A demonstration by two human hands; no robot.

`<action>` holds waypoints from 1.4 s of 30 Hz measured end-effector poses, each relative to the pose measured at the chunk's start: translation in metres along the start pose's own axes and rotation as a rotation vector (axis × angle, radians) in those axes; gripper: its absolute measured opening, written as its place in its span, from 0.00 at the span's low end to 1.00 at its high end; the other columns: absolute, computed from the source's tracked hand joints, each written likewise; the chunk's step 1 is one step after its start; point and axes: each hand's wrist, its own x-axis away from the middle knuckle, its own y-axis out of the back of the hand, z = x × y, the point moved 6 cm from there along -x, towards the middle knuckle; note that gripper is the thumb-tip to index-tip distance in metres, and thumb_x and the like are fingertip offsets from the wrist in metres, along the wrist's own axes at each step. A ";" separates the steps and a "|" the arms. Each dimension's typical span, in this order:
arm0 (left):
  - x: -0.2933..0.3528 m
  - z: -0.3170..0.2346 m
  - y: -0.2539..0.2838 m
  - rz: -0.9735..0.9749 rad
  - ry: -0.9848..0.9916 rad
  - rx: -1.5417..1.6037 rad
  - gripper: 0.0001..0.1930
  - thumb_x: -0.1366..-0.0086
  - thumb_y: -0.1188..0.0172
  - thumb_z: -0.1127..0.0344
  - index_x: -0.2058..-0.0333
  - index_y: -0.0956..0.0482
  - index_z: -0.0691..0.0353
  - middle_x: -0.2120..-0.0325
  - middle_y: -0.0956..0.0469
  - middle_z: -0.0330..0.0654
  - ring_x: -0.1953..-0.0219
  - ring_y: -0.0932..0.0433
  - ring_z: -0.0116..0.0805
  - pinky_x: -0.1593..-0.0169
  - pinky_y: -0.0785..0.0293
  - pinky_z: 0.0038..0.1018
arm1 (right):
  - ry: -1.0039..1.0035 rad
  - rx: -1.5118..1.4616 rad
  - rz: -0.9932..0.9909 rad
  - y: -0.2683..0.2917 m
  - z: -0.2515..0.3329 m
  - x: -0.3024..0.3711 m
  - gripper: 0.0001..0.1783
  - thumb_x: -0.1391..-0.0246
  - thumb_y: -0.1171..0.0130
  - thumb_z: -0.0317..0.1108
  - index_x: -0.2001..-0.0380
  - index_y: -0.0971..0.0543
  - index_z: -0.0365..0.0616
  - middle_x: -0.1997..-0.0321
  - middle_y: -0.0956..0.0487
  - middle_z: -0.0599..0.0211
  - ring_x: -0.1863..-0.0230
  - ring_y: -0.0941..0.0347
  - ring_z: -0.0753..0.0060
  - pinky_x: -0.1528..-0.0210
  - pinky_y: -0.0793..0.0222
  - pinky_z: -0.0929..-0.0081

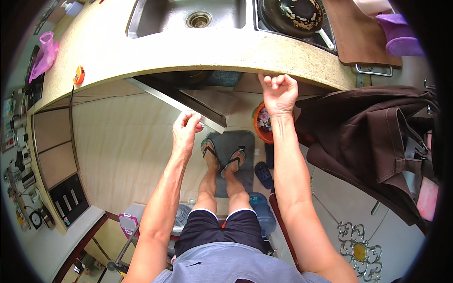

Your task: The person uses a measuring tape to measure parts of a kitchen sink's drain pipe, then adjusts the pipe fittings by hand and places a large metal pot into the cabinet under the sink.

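Observation:
A cabinet door (163,98) with a pale metal frame stands swung out below the counter. My left hand (184,134) is closed at its top edge, with thumb and fingers pinched together there. Just under the counter's front edge is my right hand (279,96), palm turned up and fingers curled. Its fingertips reach the underside of the stone countertop (198,55), and what they grip, if anything, is hidden. Behind the door, the dark cabinet inside (188,80) shows only in part.
A steel sink (160,19) is set into the counter, beside a stove with a black pan (290,16). An orange tape measure (79,75) lies at the counter's edge. An orange bin (261,134), blue slippers (264,174) and a grey mat (236,188) are on the floor. Brown cloth (358,132) hangs right.

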 end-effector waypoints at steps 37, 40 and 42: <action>0.002 -0.010 0.001 0.269 0.132 0.321 0.17 0.32 0.42 0.60 0.49 0.25 0.61 0.48 0.26 0.43 0.54 0.20 0.38 0.54 0.23 0.31 | 0.076 -0.285 -0.233 0.026 -0.023 -0.012 0.14 0.52 0.48 0.38 0.87 0.34 0.50 0.90 0.40 0.70 0.75 0.34 0.63 0.32 0.47 0.43; 0.002 -0.011 0.002 0.283 0.127 0.330 0.17 0.32 0.43 0.60 0.49 0.25 0.61 0.47 0.26 0.43 0.53 0.20 0.38 0.54 0.23 0.32 | 0.069 -0.249 -0.202 0.023 -0.026 -0.016 0.16 0.53 0.47 0.40 0.88 0.37 0.51 0.90 0.42 0.71 0.77 0.36 0.65 0.34 0.47 0.43; 0.000 -0.010 0.001 0.290 0.131 0.340 0.17 0.32 0.43 0.59 0.49 0.25 0.61 0.47 0.26 0.43 0.53 0.20 0.38 0.54 0.23 0.32 | 0.080 -0.237 -0.167 0.022 -0.025 -0.017 0.17 0.52 0.48 0.40 0.88 0.38 0.51 0.90 0.43 0.71 0.79 0.40 0.67 0.36 0.44 0.46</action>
